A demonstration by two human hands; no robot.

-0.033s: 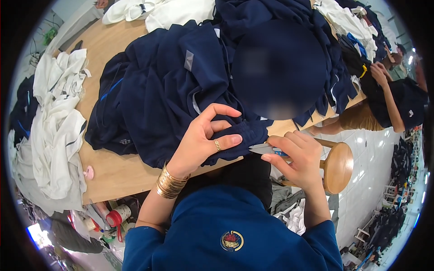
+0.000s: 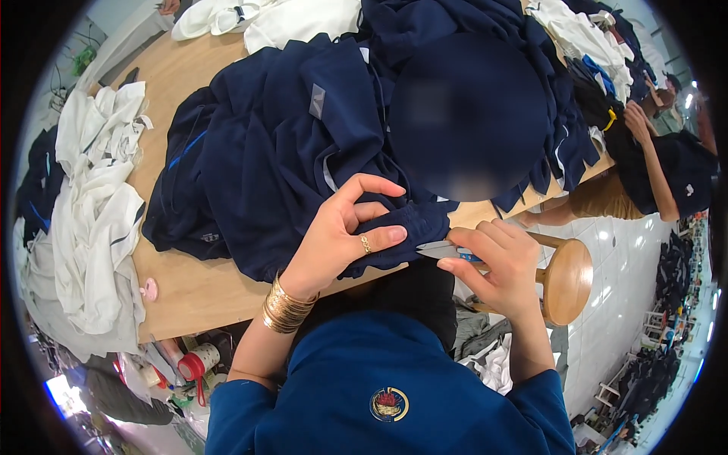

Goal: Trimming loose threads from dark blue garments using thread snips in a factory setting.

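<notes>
Several navy garments (image 2: 265,144) lie heaped on the wooden table in front of me. My left hand (image 2: 353,227), with a ring and gold bangles, grips a gathered navy garment edge (image 2: 421,224) between thumb and fingers at the table's near side. Close to the right of that edge, my right hand (image 2: 497,258) holds thread snips (image 2: 436,250). Their pointed blades face left, just beside the fabric; whether they touch it I cannot tell. The snips' grip is mostly hidden in my fingers.
White garments (image 2: 98,205) hang over the left side of the table (image 2: 205,296). A round wooden stool (image 2: 569,280) stands at the right. Beyond it, another person (image 2: 667,167) handles dark cloth. A red-and-white cup (image 2: 199,362) sits below the table's near left edge.
</notes>
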